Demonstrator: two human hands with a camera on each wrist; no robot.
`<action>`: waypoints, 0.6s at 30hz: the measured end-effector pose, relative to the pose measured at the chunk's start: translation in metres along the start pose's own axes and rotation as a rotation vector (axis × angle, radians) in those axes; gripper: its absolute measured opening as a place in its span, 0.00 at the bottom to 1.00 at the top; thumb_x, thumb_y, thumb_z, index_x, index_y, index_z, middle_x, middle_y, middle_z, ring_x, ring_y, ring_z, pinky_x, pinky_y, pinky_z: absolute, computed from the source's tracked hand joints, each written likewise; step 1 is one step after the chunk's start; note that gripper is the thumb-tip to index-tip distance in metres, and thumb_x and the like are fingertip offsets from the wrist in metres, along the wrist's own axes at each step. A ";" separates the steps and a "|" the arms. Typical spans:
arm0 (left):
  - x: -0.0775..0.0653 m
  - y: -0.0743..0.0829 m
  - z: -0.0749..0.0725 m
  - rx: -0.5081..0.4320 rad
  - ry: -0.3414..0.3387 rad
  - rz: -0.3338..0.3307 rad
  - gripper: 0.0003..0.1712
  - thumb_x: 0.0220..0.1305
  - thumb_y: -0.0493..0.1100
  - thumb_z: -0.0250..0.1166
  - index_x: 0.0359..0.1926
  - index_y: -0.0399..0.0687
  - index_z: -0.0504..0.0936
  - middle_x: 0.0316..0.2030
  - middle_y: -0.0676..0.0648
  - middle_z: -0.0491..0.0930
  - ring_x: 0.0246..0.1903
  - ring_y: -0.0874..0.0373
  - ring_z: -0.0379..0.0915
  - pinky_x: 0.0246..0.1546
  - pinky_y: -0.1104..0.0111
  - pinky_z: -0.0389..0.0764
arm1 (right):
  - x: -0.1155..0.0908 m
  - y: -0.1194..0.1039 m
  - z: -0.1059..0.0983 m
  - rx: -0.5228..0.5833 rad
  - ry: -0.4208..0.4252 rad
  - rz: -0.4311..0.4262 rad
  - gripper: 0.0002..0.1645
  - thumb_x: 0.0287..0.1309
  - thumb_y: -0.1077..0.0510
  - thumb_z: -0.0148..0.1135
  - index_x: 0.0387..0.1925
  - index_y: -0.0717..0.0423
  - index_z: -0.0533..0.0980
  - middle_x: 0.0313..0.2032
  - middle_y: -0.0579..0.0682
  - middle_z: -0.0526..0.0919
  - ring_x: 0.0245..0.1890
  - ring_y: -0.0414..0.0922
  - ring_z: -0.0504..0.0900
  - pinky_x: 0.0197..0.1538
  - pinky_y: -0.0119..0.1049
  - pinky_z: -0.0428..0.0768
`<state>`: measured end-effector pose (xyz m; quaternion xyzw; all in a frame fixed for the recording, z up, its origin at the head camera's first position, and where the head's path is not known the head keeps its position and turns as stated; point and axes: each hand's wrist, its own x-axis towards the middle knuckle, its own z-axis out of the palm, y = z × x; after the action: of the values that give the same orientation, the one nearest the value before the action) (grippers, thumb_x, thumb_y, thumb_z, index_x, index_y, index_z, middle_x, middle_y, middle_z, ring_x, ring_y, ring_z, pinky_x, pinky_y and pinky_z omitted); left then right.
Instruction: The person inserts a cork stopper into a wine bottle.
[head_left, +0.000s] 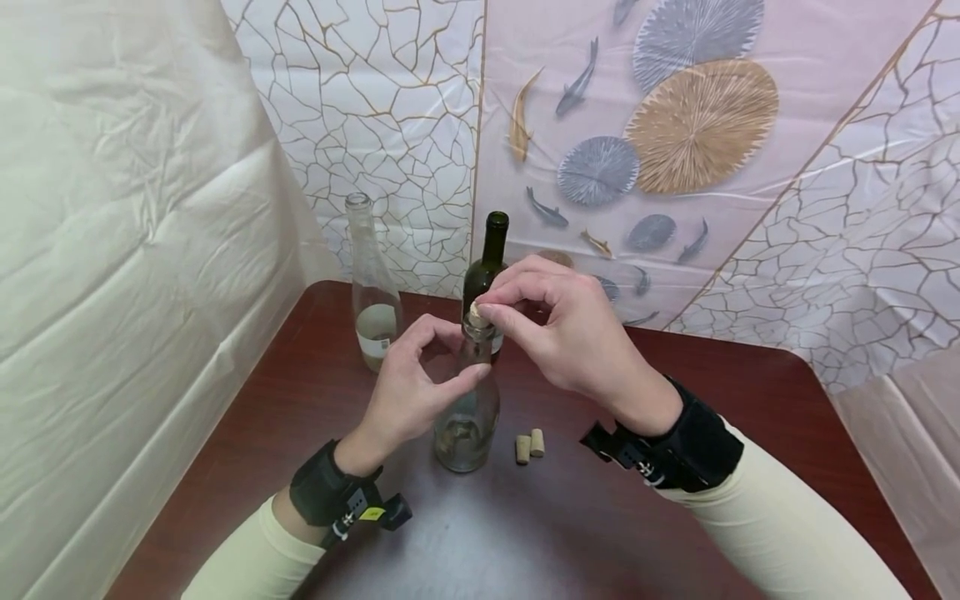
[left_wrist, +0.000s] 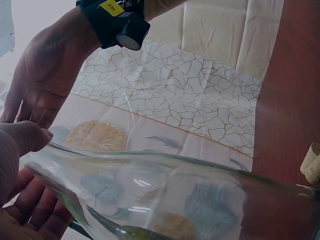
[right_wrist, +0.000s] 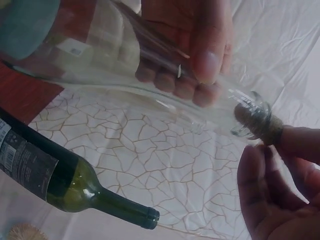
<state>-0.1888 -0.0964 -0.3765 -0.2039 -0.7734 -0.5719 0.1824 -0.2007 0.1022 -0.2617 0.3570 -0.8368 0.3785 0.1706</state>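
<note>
A clear glass bottle [head_left: 468, 433] stands upright on the table, and the left hand [head_left: 408, 379] grips its neck between thumb and fingers. At the bottle's mouth, the right hand [head_left: 573, 329] pinches a cork [head_left: 477, 314] by its upper end. In the right wrist view the lower part of that cork [right_wrist: 260, 124] sits inside the bottle's mouth, while the rest sticks out between the fingertips. Two loose corks, one a little darker [head_left: 522, 450] and one paler [head_left: 537, 442], stand close together to the right of the bottle's base.
Behind the held bottle stands a dark green wine bottle [head_left: 493, 242], partly hidden by the right hand. Another clear bottle [head_left: 375, 292] with a pale label is at the back left. The reddish-brown table [head_left: 660, 517] meets patterned curtains [head_left: 375, 100] at the back.
</note>
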 end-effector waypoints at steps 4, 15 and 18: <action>-0.002 -0.002 -0.001 0.028 -0.005 -0.007 0.22 0.57 0.39 0.80 0.52 0.47 0.83 0.44 0.49 0.82 0.45 0.59 0.79 0.49 0.68 0.87 | -0.011 0.007 0.000 -0.016 0.075 -0.024 0.05 0.65 0.60 0.71 0.41 0.50 0.89 0.45 0.43 0.87 0.40 0.35 0.82 0.41 0.24 0.78; -0.011 -0.011 -0.003 0.160 -0.016 0.059 0.23 0.55 0.42 0.81 0.52 0.48 0.86 0.48 0.51 0.86 0.45 0.60 0.81 0.44 0.69 0.86 | -0.107 0.074 0.003 0.087 0.163 0.418 0.07 0.72 0.55 0.66 0.39 0.50 0.88 0.39 0.49 0.90 0.39 0.31 0.86 0.45 0.23 0.82; -0.006 -0.012 0.003 0.137 0.021 0.083 0.21 0.54 0.42 0.81 0.49 0.49 0.88 0.45 0.52 0.87 0.42 0.59 0.82 0.42 0.69 0.85 | -0.130 0.084 0.013 0.140 0.144 0.548 0.12 0.73 0.51 0.64 0.40 0.52 0.88 0.38 0.54 0.91 0.37 0.35 0.88 0.42 0.27 0.86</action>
<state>-0.1897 -0.0974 -0.3900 -0.2166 -0.7995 -0.5118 0.2277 -0.1732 0.1918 -0.3854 0.1009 -0.8596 0.4917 0.0959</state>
